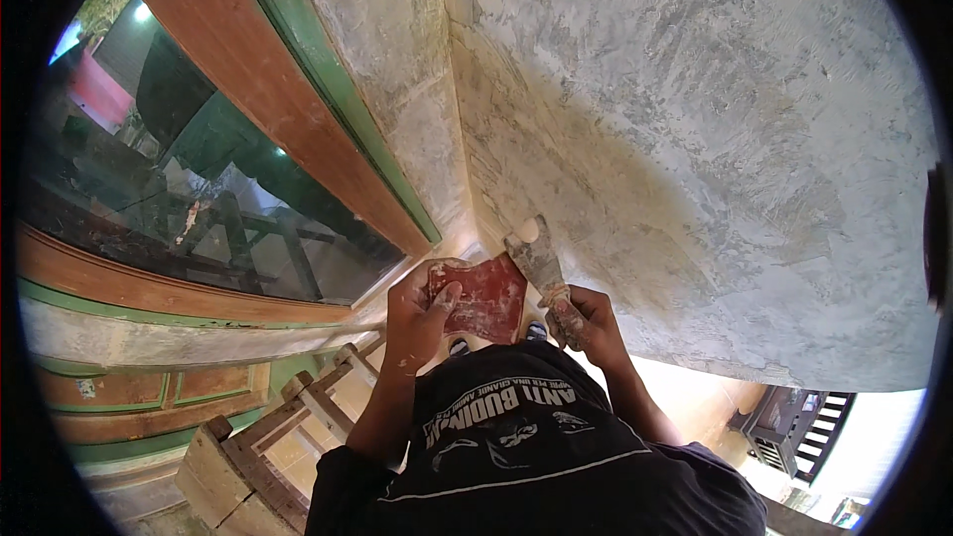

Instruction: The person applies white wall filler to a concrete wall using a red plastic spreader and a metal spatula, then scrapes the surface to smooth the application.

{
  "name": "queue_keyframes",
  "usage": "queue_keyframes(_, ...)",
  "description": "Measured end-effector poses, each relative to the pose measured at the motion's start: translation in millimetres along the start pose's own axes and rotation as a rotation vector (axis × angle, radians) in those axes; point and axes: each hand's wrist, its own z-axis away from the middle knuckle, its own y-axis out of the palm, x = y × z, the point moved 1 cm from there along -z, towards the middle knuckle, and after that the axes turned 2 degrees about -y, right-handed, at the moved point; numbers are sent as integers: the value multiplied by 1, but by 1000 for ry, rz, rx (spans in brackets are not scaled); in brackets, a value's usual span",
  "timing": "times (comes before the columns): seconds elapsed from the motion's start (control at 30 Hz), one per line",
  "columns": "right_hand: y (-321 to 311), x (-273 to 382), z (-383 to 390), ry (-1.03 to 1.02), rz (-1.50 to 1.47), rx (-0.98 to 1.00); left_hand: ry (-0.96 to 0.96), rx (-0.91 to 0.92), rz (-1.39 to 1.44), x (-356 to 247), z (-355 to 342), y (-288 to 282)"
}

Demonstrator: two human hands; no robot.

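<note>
My left hand point(419, 306) is closed on a flat dark-red board point(483, 300) smeared with whitish plaster, its thumb lying over the near face. In my right hand point(586, 323) is a putty knife point(537, 256), gripped by its handle, the blade tilted up and to the left. The blade, coated in grey-white paste, lies close to the board's upper right corner; whether they touch I cannot tell. Both hands are in front of my body, near the corner where two walls meet. The plastered wall point(695, 139) on the right carries uneven grey and white trowel marks.
To the left is a window with a brown wooden frame point(228, 69) and green trim, its glass reflecting the surroundings. A rough wooden trestle point(248, 467) stands low at left. Dark slatted furniture point(794, 427) sits at lower right. My feet point(536, 331) show below the hands.
</note>
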Motion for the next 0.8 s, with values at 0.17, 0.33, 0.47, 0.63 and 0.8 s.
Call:
queue_keyframes(0.17,12,-11,-3,-345,153,-253,-325,-13,413,8,-8,-7)
queue_keyframes(0.33,5,-41,-9,-589,730,-389,-405,90,527,18,-13,-11)
queue_keyframes(0.47,-11,-47,-8,-687,982,-499,-430,156,575,26,-20,-23)
queue_keyframes(0.63,-17,-60,1,-448,761,-483,-369,145,590,32,-23,-33)
queue_keyframes(0.8,-21,-77,20,-285,784,-442,-369,-24,740,50,-22,-42)
